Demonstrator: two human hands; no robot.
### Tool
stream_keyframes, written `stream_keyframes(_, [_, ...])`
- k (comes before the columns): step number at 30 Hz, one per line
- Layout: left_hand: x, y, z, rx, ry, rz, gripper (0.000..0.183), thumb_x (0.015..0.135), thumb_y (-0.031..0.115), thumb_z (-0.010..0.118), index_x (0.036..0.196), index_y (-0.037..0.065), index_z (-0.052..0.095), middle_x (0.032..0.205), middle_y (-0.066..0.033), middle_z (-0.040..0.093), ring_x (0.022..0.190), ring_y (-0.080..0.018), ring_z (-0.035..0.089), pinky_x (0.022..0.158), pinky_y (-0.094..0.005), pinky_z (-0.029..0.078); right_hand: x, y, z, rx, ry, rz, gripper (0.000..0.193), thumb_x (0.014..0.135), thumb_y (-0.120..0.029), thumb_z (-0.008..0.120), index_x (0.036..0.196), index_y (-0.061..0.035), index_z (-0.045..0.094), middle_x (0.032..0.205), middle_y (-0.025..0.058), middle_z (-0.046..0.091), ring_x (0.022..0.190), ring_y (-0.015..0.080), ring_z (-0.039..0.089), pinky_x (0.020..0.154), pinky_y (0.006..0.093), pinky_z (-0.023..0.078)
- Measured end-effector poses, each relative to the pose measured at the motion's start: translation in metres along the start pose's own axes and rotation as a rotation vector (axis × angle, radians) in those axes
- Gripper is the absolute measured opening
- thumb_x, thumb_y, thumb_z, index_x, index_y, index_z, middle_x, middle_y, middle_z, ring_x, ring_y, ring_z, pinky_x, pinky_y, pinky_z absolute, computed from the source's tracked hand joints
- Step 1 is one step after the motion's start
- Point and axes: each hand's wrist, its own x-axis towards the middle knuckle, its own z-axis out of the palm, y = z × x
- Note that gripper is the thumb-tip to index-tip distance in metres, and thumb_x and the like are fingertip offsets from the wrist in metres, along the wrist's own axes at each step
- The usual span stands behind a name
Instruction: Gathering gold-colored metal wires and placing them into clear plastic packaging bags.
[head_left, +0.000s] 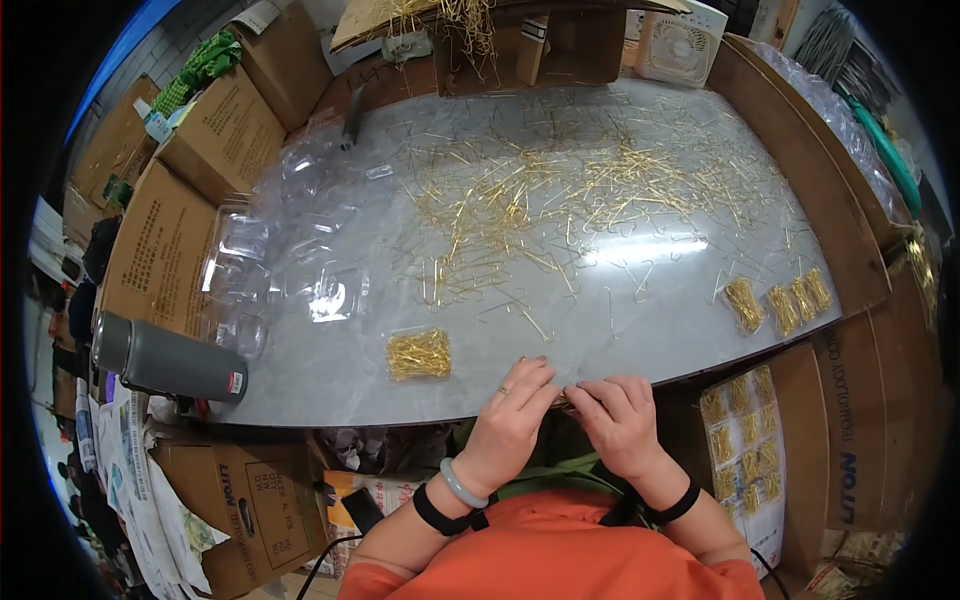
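Left hand (pixel 508 425) and right hand (pixel 618 425), grasp unclear, meet by the tabletop edge (pixel 700 360), just short of golden hooks (pixel 640 182).

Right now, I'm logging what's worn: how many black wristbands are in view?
2: one black wristband on the left wrist, another on the right wrist.

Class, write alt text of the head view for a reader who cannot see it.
A person's left hand and right hand are close together at the near edge of a grey table strewn with golden wire hooks. Clear plastic containers and a grey bottle are at left.
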Motion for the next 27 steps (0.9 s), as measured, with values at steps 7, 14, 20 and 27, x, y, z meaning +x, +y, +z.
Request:
stream_keyframes(7, [-0.003, -0.005, -0.005, 0.033, -0.050, 0.071, 0.025, 0.078, -0.008, 0.063, 0.103, -0.003, 0.063, 0.109, -0.0178, 0.059, 0.112, -0.0376, 0.059, 0.099, -0.0449, 0.051, 0.005, 0.006, 0.006, 0.086, 0.099, -0.039, 0.030, 0.069, -0.009, 0.075, 0.097, -0.0104, 0.067, 0.084, 0.0006, 0.061, 0.073, 0.0217, 0.056, 0.064, 0.0343, 0.044])
stream_keyframes(14, [0.000, -0.002, -0.006, 0.056, -0.072, 0.045, 0.027, 0.080, -0.008, 0.062, 0.106, -0.001, 0.063, 0.109, -0.0177, 0.060, 0.107, -0.0374, 0.060, 0.090, -0.0421, 0.052, 0.011, 0.001, -0.003, 0.140, 0.106, 0.095, 0.031, 0.067, -0.007, 0.079, 0.094, -0.0084, 0.066, 0.080, 0.0045, 0.060, 0.069, 0.0243, 0.056, 0.060, 0.0357, 0.046])
stream_keyframes(20, [0.034, 0.032, -0.009, -0.017, -0.191, 0.080, 0.021, 0.083, 0.000, 0.067, 0.104, 0.003, 0.065, 0.099, -0.0151, 0.063, 0.087, -0.0339, 0.063, 0.075, -0.0387, 0.053, 0.004, 0.007, -0.042, 0.148, 0.144, 0.176, 0.023, 0.076, -0.006, 0.075, 0.098, -0.0060, 0.065, 0.080, 0.0058, 0.061, 0.068, 0.0246, 0.061, 0.056, 0.0332, 0.050])
stream_keyframes(27, [0.097, 0.072, 0.025, -0.126, -0.195, 0.146, 0.041, 0.089, 0.005, 0.064, 0.128, 0.001, 0.055, 0.122, -0.0201, 0.058, 0.102, -0.0387, 0.061, 0.085, -0.0408, 0.051, -0.014, 0.065, -0.116, 0.113, 0.221, 0.583, 0.010, 0.081, -0.005, 0.073, 0.090, -0.0043, 0.067, 0.076, 0.0102, 0.061, 0.067, 0.0286, 0.062, 0.061, 0.0372, 0.050])
